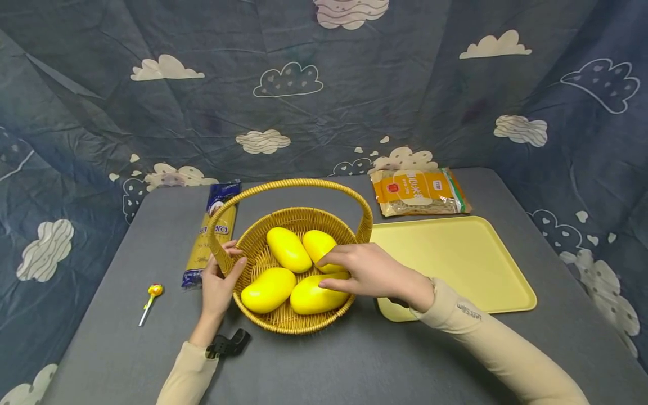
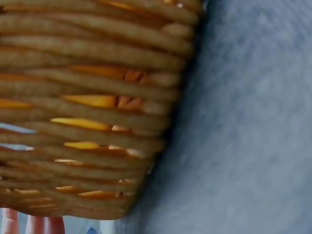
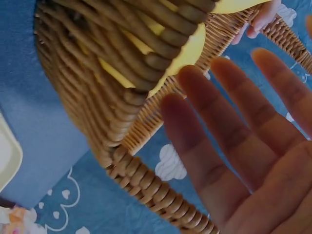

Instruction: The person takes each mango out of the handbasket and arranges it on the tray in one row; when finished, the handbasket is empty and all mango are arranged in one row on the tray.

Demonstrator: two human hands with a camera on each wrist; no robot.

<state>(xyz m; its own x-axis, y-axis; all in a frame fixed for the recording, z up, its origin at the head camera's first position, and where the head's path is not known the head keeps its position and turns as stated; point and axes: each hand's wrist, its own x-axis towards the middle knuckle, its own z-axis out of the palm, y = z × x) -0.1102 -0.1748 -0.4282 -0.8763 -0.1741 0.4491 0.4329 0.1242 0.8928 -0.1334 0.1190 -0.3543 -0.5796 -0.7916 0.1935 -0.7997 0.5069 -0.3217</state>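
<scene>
A golden wicker basket with a tall arched handle holds several yellow mangoes, among them a front-right mango, a front-left one and a back-right one. My left hand grips the basket's left side at the foot of the handle; in the left wrist view the woven wall hides most of that hand. Over the basket's right rim reaches my right hand, its fingers above the right-hand mangoes. The right wrist view shows its fingers extended and apart, gripping nothing.
Right of the basket lies a pale yellow tray, partly under the right forearm. An orange noodle packet lies behind it. Left of the basket are a spaghetti packet and a lollipop. A patterned cloth hangs behind the table.
</scene>
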